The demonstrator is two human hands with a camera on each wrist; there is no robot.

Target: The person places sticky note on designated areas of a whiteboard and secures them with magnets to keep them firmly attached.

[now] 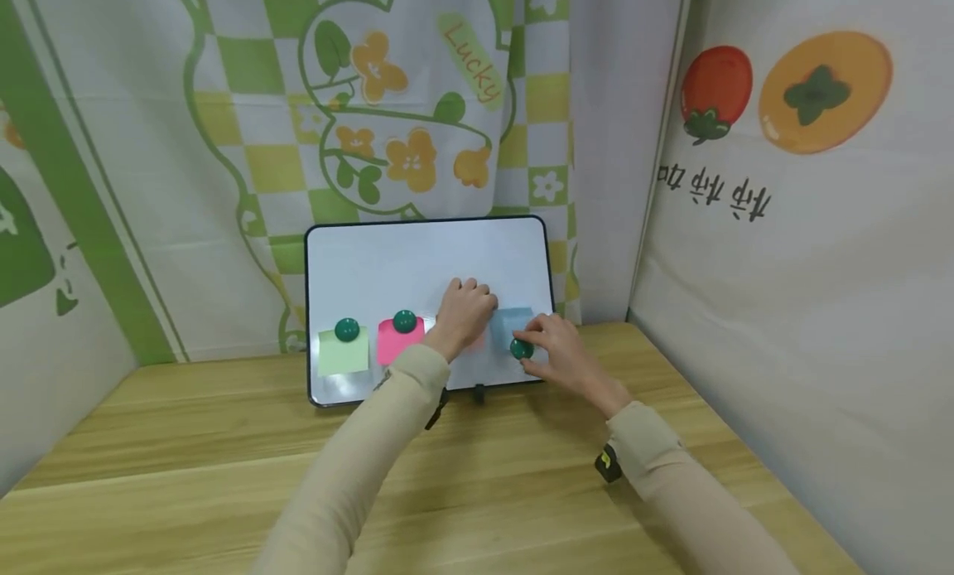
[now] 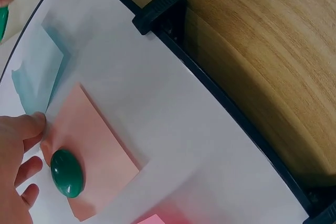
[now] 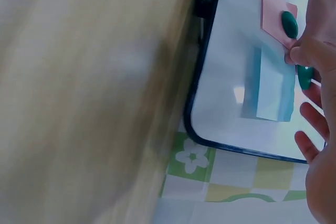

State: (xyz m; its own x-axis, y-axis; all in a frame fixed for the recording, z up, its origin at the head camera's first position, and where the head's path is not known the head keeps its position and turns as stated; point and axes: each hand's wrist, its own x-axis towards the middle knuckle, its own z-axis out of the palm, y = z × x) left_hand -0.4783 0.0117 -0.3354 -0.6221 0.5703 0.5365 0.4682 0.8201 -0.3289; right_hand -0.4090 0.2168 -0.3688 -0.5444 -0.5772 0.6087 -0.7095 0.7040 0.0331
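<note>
A blue sticky note (image 1: 513,316) lies against the whiteboard (image 1: 425,260) near its right side. My left hand (image 1: 465,310) pinches its upper left edge; in the left wrist view the thumb touches a corner of the blue paper (image 2: 39,64). Between thumb and fingers, my right hand (image 1: 562,355) holds a round green magnet (image 1: 520,349) in front of the note. Beside the blue note, a salmon sticky note (image 2: 97,142) sits under another green magnet (image 2: 67,173); my left arm partly hides it in the head view.
Further left on the board, a pink note (image 1: 395,349) and a light green note (image 1: 343,355) each have a green magnet. The board leans upright on a wooden table (image 1: 224,442), with black clips (image 2: 163,11) on its lower edge. Printed curtains (image 1: 246,103) hang behind.
</note>
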